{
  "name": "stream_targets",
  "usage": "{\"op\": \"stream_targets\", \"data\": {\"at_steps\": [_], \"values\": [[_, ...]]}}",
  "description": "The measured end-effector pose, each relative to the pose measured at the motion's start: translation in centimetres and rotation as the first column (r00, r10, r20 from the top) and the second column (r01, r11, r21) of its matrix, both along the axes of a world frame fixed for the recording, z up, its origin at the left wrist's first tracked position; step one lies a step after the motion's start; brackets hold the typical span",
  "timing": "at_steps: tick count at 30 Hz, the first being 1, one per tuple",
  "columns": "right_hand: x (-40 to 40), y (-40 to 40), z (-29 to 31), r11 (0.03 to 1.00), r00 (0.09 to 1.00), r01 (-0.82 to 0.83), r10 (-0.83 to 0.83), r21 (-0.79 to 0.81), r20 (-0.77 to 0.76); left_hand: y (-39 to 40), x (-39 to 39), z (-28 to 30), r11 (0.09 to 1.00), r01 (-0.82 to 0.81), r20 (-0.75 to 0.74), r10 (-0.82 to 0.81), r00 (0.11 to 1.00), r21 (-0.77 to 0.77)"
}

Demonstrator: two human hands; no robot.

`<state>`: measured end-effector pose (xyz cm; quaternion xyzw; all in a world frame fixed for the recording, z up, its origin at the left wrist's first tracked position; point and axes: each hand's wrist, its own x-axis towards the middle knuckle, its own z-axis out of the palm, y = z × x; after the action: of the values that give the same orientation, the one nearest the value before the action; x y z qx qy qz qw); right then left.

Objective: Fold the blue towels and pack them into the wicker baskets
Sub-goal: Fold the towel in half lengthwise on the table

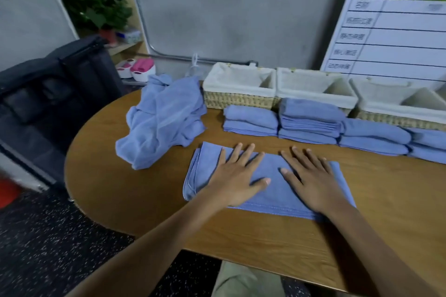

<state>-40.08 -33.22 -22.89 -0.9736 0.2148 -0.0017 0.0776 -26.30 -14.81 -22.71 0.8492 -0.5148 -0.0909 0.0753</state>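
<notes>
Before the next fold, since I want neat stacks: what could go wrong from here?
1. The left hand and right hand only press flat on the half-folded towel; its layered left edge could slip out of line.
2. The unfolded pile lies close beside it and might snag.
3. The folded stacks crowd the fronts of the wicker baskets, so reaching over may topple them.

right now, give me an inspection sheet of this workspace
surface: wooden table with a rounded end
job's things: half-folded towel lies flat; unfolded towel heap left of it; folded stacks in front of three lined wicker baskets, which look empty
clutter: nothing seen
grippers: left hand and right hand press flat on the half-folded towel
cables: pipe along the wall
surroundings: dark chair, shelf plant, whiteboard
</notes>
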Motion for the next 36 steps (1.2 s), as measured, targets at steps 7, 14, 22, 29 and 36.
{"op": "stream_targets", "data": {"at_steps": [7, 14, 22, 29, 36], "values": [[-4.8, -5.7, 0.5, 0.992, 0.991, 0.124, -0.123, 0.016, -0.044, -3.1, -1.2, -0.2, 0.998, -0.012, 0.053, 0.009, 0.999, 0.060], [-7.4, -7.1, -0.1, 0.953, 0.952, 0.300, -0.302, 0.051, 0.043, -0.1, 0.8, -0.7, 0.989, -0.136, 0.182, 0.123, 0.976, 0.062], [-9.9, -4.6, 0.8, 0.869, 0.857, 0.491, -0.470, -0.059, 0.210, -0.1, 0.4, -0.3, 0.988, -0.133, 0.168, 0.120, 0.978, 0.073], [-12.0, -6.4, 2.5, 0.771, 0.784, 0.265, -0.522, 0.579, 0.336, -3.6, -1.3, 4.0, 0.995, 0.053, 0.056, -0.058, 0.997, 0.083], [-15.4, -10.5, 2.3, 0.686, 0.718, 0.077, -0.541, 0.724, 0.437, -22.3, -8.5, 6.2, 0.910, 0.330, -0.319, -0.399, 0.860, -0.251]]}}
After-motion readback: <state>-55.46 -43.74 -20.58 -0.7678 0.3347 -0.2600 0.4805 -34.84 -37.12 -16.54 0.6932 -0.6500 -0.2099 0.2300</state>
